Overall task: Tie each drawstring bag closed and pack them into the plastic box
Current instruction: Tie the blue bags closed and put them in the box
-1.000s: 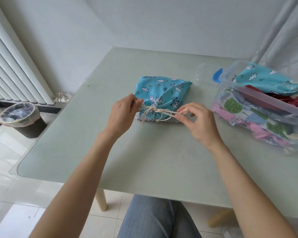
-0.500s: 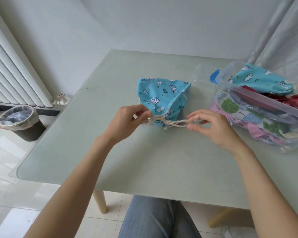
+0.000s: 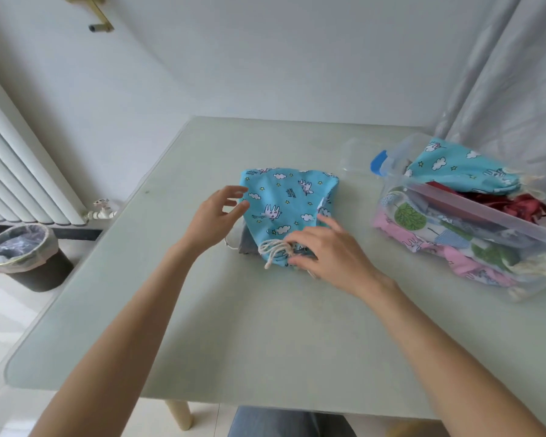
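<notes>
Blue drawstring bag point(image 3: 284, 209) flat on worktop point(image 3: 265, 326), cord point(image 3: 273, 249) knotted; left hand point(image 3: 215, 219) spread beside it, right hand point(image 3: 325, 252) loosely spread over its neck, likely for lifting to plastic box point(image 3: 473, 228).

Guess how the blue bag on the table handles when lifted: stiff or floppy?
Probably floppy: the blue bag is thin printed cloth, creased and lying flat on the table. Likely light, since it looks barely filled. Lifted by its tied cord, it should hang and sag; rolling seems unlikely.

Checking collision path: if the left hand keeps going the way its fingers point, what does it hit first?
Probably the blue drawstring bag. The left hand is open, fingers aimed right at the bag's near edge, with little or no gap; depth is unclear from one view.
</notes>
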`<control>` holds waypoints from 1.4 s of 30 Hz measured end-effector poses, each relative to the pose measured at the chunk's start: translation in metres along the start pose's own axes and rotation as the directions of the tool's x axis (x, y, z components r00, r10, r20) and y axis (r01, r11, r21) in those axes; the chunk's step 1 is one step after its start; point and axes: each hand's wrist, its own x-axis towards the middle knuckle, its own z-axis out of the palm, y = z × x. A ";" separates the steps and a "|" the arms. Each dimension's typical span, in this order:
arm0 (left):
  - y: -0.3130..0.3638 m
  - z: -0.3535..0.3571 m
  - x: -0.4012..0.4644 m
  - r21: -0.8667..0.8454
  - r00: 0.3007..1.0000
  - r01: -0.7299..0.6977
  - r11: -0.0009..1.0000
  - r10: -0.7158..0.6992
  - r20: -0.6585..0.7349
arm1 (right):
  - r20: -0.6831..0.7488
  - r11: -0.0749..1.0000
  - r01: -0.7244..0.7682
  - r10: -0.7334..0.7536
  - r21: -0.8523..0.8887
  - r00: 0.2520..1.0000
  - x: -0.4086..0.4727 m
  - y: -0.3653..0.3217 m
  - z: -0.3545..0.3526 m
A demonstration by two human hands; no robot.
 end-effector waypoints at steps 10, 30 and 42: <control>-0.004 0.015 0.084 -0.084 0.925 0.375 0.923 -0.367 0.100 | -0.263 0.967 -0.230 0.253 0.113 0.931 0.090 0.056 -0.019; 0.020 0.022 0.082 0.199 0.893 -0.258 0.946 0.312 -0.324 | -0.278 0.964 -0.190 0.134 -0.185 0.951 0.156 0.067 -0.040; 0.184 0.057 0.077 -0.222 0.874 -0.472 0.853 0.421 -0.241 | -0.448 0.908 -0.259 0.090 -0.331 0.889 0.047 0.074 -0.218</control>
